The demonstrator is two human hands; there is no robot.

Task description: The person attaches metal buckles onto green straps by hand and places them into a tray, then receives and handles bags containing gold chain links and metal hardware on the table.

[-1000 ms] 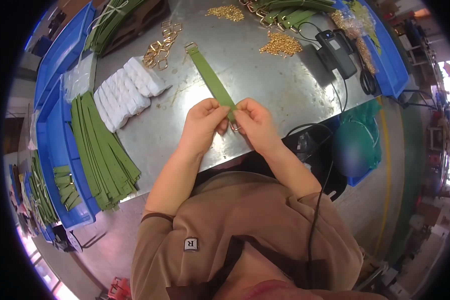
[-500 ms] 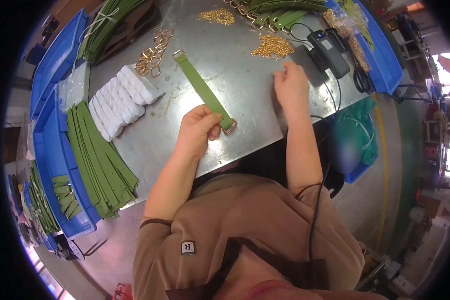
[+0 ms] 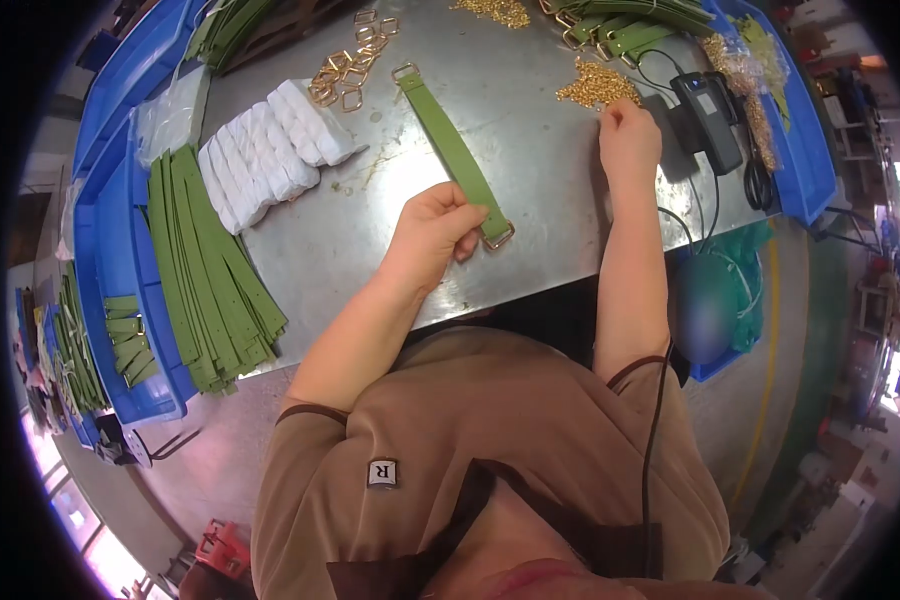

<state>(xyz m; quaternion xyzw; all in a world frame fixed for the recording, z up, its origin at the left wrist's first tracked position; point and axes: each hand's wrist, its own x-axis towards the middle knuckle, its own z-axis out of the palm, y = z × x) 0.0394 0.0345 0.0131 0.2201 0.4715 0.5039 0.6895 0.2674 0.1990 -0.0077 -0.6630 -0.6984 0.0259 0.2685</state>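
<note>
On the metal table: one green strap, lying slantwise, with the far end toward the upper left and the near end between the two hands, but much closer to the left one
Left hand: closed upon the green strap near its lower end, thumb on the top face, other fingers curled by the edge
Near metal loop: just beside the left hand, on its right, at the end of the green strap
Far metal loop: at the other end of the green strap, well apart from both hands, near the loose metal frames
Right hand: well apart from the green strap, to the right of it; fingers bent, at the near edge of the small gold pieces; cannot tell if pinching one of them or not
White bundle: between the green strap and the fanned straps, these lying beside a blue tray
Black device: to the right of the right hand, cable attached
</note>
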